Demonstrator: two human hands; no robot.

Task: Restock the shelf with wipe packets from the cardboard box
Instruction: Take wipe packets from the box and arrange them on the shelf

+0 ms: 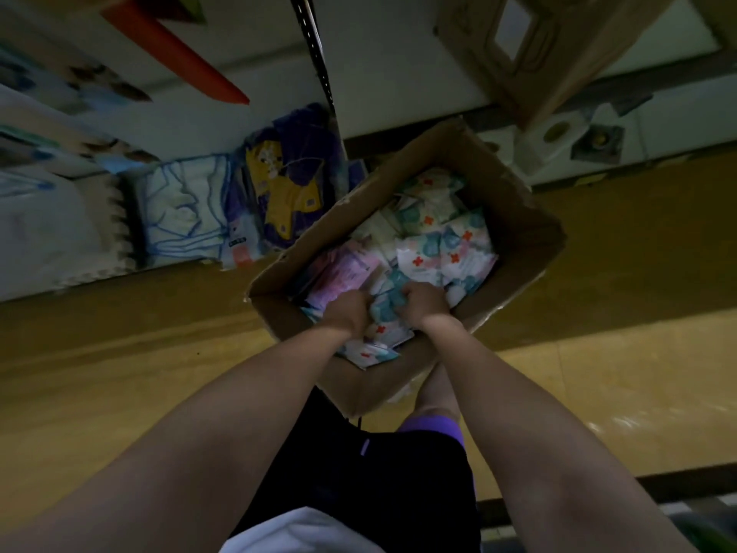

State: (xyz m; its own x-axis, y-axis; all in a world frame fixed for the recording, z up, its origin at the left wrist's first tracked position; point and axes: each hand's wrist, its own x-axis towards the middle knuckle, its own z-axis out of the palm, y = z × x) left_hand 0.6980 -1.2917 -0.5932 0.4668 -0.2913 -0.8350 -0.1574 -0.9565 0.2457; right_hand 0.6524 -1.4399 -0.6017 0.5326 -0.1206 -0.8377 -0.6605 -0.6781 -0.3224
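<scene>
An open cardboard box [522,233] stands on the floor in front of me, filled with several wipe packets [446,249], white with teal shapes and red crosses, plus pink ones [343,269] at its left side. Both my hands are down inside the near end of the box. My left hand [351,309] curls its fingers into the packets by the pink ones. My right hand [424,299] grips a teal-and-white packet [385,309] that lies between the two hands. The fingertips of both hands are hidden among the packets.
A low shelf [167,97] at the left holds blue-and-white packs [183,209] and a purple-and-yellow pack [287,181]. A black shelf upright [319,61] rises behind the box. Another cardboard box [538,53] sits at the upper right. The floor [119,353] is yellow-brown.
</scene>
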